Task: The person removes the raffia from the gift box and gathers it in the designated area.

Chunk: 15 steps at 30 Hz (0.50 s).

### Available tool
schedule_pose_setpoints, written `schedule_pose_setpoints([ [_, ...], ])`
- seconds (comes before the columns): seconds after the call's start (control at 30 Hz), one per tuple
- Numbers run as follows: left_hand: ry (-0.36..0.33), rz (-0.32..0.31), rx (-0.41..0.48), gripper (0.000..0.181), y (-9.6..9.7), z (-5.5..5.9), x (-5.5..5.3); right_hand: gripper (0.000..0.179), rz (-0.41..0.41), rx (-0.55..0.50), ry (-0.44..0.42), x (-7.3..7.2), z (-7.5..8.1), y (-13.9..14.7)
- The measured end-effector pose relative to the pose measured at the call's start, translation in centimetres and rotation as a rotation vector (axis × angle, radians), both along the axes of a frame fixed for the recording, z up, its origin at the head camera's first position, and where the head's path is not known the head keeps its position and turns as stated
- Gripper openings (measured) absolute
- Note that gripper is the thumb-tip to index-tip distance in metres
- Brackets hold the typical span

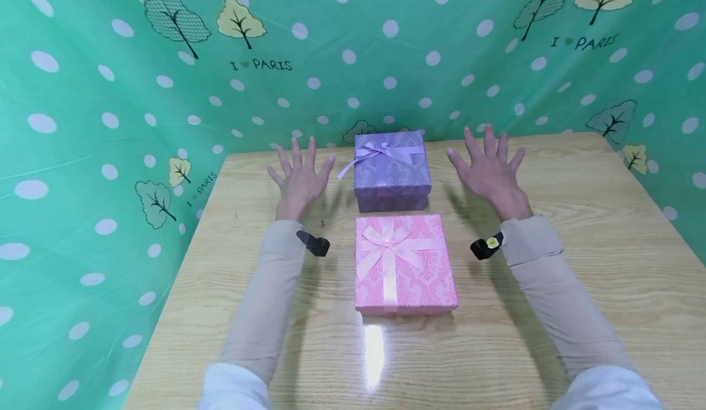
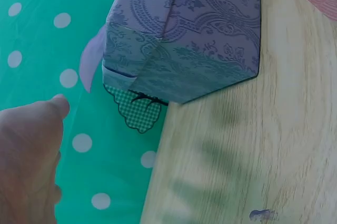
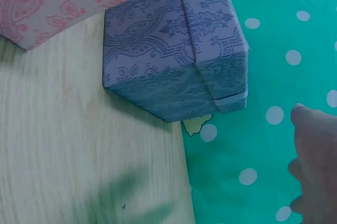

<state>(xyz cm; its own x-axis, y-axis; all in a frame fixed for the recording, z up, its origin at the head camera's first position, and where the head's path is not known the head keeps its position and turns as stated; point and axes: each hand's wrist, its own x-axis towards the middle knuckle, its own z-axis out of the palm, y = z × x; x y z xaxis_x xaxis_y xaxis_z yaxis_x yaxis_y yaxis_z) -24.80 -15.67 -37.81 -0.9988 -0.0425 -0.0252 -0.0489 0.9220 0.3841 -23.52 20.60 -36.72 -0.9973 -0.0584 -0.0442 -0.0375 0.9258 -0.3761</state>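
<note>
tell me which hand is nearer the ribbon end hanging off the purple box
Left. The left hand is spread left of the ribbon end, not touching it; the right hand is on the other side of the purple box.

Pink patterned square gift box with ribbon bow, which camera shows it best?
Head view: the pink patterned square gift box appears uncropped, pink ribbon bow included. Left wrist view catches only a patch; the right wrist view, a larger cropped part.

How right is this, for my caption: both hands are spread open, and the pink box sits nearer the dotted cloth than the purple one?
Not quite: the purple box sits nearer the dotted cloth than the pink box, as the head view shows. The left hand and right hand are spread open.
</note>
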Motion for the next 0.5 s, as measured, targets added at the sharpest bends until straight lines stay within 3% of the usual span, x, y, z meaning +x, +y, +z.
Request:
schedule_pose_setpoints([
  [0.2, -0.070, -0.003, 0.175, 0.073, -0.1, 0.4, -0.5, 0.077, 0.034, -0.168, 0.027, -0.5, 0.3, -0.2],
  [0.33, -0.190, -0.033, 0.381, 0.077, -0.3, 0.7, -1.0, 0.077, 0.072, -0.353, -0.010, -1.0, 0.5, -0.8],
  [0.5, -0.316, -0.063, 0.668, 0.062, 0.2, 0.5, -1.7, 0.071, 0.044, -0.583, -0.113, -1.6, 0.0, -1.8],
])
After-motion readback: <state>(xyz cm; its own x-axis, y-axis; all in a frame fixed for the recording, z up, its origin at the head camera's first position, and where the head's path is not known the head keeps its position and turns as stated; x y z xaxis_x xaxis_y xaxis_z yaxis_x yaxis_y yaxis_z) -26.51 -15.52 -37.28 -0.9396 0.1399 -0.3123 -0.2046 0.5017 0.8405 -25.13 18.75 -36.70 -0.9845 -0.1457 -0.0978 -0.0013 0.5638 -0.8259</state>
